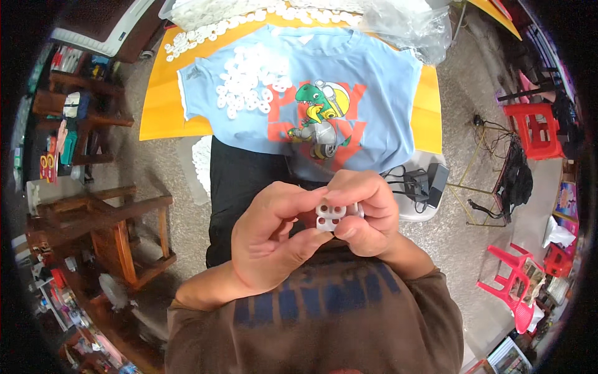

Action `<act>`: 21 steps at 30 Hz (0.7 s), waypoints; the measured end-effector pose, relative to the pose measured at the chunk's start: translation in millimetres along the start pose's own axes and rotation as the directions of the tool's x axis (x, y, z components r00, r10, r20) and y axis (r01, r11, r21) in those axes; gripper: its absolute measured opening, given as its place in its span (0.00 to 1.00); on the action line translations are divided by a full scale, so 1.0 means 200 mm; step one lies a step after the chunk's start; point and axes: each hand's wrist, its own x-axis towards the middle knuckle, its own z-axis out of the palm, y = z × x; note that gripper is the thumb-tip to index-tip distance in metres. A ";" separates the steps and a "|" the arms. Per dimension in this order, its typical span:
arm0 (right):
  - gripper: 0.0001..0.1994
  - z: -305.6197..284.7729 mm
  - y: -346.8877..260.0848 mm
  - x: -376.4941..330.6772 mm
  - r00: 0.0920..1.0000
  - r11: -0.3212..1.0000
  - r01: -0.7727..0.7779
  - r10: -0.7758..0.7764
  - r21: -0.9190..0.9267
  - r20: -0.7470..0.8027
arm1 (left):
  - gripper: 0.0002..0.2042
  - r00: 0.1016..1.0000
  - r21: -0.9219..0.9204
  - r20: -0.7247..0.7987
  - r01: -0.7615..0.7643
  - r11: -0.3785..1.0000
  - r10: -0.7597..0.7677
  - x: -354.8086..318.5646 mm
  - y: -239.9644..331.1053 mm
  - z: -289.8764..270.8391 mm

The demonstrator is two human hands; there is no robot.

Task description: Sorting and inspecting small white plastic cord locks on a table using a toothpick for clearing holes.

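Observation:
Close to my chest, my left hand [271, 237] and my right hand [367, 212] meet around small white plastic pieces [331, 216] with dark round holes in their faces. My left thumb and forefinger pinch them from the left. From the other side, my right thumb and fingers close on them, and a bit more white plastic shows between those fingers. Beyond my hands a light blue T-shirt [380, 118] with a cartoon dinosaur print lies spread out. On its left part rests a loose pile of similar small white pieces [246, 81].
The T-shirt covers much of a yellow table [165, 112]. More white pieces [218, 28] line its far edge, near a clear plastic bag [411, 28]. Black adapters with cables [420, 186] lie at the right. Red stools [536, 129] and a wooden stool [124, 243] stand around.

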 end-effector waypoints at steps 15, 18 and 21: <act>0.07 0.07 -0.02 0.01 0.935 0.945 -0.212 0.270 0.248 -0.229 | 0.15 0.931 0.678 0.180 -0.352 0.646 0.318 0.07 0.03 -0.07; 0.07 0.06 -0.02 0.01 0.935 0.946 -0.215 0.271 0.244 -0.228 | 0.15 0.877 0.681 0.313 -0.475 0.557 0.366 0.08 0.00 -0.11; 0.07 0.06 -0.02 0.01 0.939 0.941 -0.210 0.270 0.264 -0.214 | 0.14 0.825 0.706 0.367 -0.548 0.449 0.430 0.08 -0.02 -0.11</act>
